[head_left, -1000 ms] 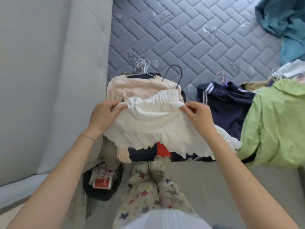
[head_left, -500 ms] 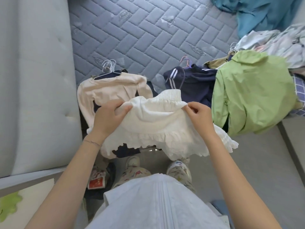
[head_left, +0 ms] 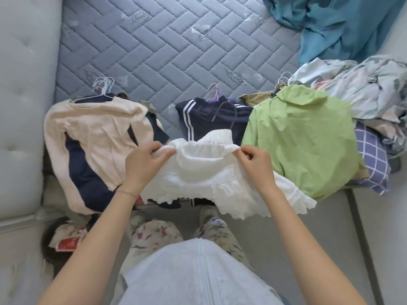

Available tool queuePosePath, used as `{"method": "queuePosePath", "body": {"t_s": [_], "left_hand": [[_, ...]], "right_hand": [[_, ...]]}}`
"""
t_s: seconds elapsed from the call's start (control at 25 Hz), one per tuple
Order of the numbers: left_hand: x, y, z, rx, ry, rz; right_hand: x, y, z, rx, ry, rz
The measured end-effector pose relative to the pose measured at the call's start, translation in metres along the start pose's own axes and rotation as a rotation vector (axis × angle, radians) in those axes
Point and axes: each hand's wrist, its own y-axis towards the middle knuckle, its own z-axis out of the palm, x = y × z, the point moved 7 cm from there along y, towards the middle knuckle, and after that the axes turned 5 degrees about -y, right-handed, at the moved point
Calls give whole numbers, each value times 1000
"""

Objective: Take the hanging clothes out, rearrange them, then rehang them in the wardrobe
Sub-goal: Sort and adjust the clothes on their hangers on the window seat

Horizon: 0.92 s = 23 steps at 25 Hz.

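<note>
I hold a white ruffled skirt [head_left: 204,177] in front of me above the bed's near edge. My left hand [head_left: 145,164] grips the left end of its elastic waistband and my right hand [head_left: 255,166] pinches the right end. A dark hanger hook [head_left: 224,106] sticks up behind the waistband. On the mattress a cream sweater [head_left: 97,137] over navy clothes lies at the left, with white hangers [head_left: 103,84] at its top. A navy striped garment [head_left: 211,119] with a pink and purple hanger [head_left: 214,93] lies in the middle. A green jacket [head_left: 308,139] is at the right.
A grey quilted mattress [head_left: 167,45] fills the far view. A padded grey headboard [head_left: 22,106] runs along the left. Teal fabric [head_left: 343,25] and crumpled patterned bedding [head_left: 363,89] lie at the right, with a checked cloth [head_left: 372,164] below. A dark bag with red and white packets [head_left: 63,241] sits on the floor at the left.
The view has swung right, so the piles now sit further left in frame. Both hands keep hold of the skirt's waistband and have drawn a little closer together.
</note>
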Motion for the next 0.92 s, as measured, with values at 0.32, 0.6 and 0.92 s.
{"method": "queuePosePath", "body": {"t_s": [0.32, 0.6, 0.92], "left_hand": [[-33, 80, 82, -14, -116, -46], [39, 206, 159, -56, -249, -140], [140, 309, 261, -55, -200, -66]], "right_hand": [[-39, 105, -46, -27, -85, -31], [-93, 238, 15, -45, -157, -37], [-204, 356, 125, -85, -255, -10]]}}
